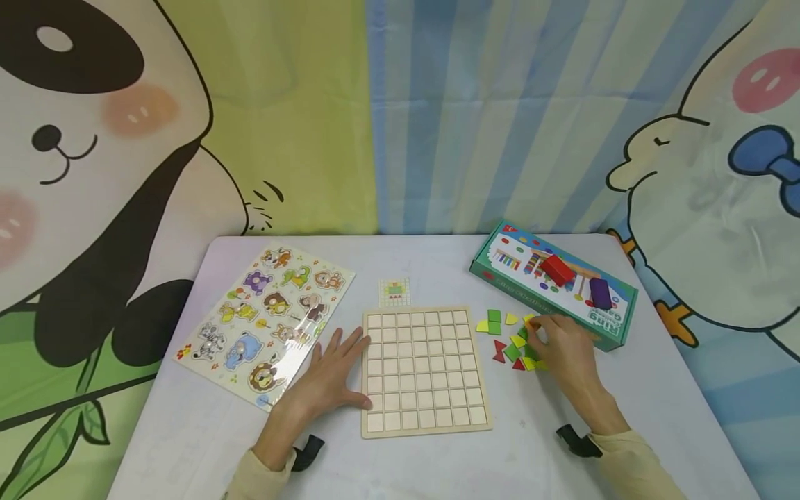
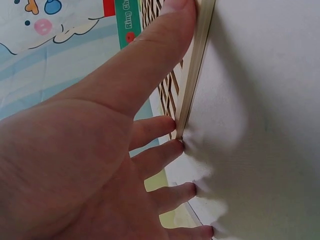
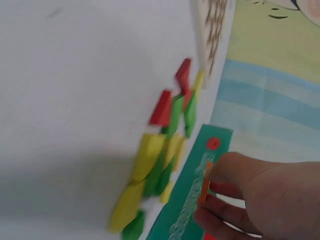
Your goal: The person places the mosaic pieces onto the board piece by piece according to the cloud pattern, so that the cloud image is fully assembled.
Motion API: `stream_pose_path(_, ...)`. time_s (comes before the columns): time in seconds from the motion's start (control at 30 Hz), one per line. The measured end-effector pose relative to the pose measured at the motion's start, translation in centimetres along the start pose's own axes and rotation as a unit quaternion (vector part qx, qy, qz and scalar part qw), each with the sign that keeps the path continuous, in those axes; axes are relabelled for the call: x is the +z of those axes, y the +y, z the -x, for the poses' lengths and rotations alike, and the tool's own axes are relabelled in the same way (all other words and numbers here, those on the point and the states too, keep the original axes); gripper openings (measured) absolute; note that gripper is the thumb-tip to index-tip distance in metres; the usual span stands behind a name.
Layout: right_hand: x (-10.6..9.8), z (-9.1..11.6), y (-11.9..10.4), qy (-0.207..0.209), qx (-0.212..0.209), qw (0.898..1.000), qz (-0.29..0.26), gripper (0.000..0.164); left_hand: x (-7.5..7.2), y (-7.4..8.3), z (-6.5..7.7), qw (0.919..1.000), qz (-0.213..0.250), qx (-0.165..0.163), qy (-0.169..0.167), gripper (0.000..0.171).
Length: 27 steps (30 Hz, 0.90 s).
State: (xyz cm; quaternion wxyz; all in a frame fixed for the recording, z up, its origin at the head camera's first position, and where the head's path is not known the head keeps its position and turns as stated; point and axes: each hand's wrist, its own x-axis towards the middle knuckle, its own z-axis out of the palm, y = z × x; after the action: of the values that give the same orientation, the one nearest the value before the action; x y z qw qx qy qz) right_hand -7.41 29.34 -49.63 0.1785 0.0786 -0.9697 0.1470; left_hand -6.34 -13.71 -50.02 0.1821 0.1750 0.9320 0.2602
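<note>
A white table [image 1: 187, 430] filled the lower frame. Behind it hung a cartoon backdrop [image 1: 437, 111]: a panda at upper left, yellow and blue stripes in the centre, a white duck at right.

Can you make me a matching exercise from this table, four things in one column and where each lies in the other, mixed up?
Things:
1. grid board
2. animal puzzle
3. green box
4. coloured pieces

Places:
A. far right of the table, behind the pieces
B. middle, with the left hand flat at its left edge
C. left side of the table
D. right of the board, under the right hand

Pairs: 1-B, 2-C, 3-A, 4-D
</note>
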Motion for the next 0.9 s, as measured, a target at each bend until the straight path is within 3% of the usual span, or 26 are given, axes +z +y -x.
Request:
stream_pose_path(0.17, 0.6, -1.7, -3.0, -0.001, -0.101, 0.994, -0.033, 0.026, -0.1, 0.0, 0.0, 0.9999, 0.009, -0.006, -0.002, 0.118)
stream_pose_path(0.3, 1.6, -3.1, -5.4, -0.009, -0.195, 0.979, -0.053, 0.025, 0.0, 0.1, -0.1, 0.9998, 0.016, -0.009, -0.004, 0.118)
stream_pose_path(0.4, 2.5, -4.0, -7.4, -0.023, -0.243, 0.967, -0.07, 0.025, 0.1, 0.1, -0.2, 0.9998, 0.015, -0.009, -0.003, 0.118)
stream_pose_path(0.67, 5.9, -5.4, -11.0, -0.055, -0.313, 0.944, -0.09, 0.017, 0.2, 0.1, -0.3, 0.9999, 0.005, -0.011, 0.0, 0.119)
stream_pose_path(0.9, 7.2, -5.5, -11.7, -0.066, -0.321, 0.941, -0.088, 0.017, 0.1, 0.2, -0.2, 0.9999, 0.007, -0.013, -0.004, 0.12)
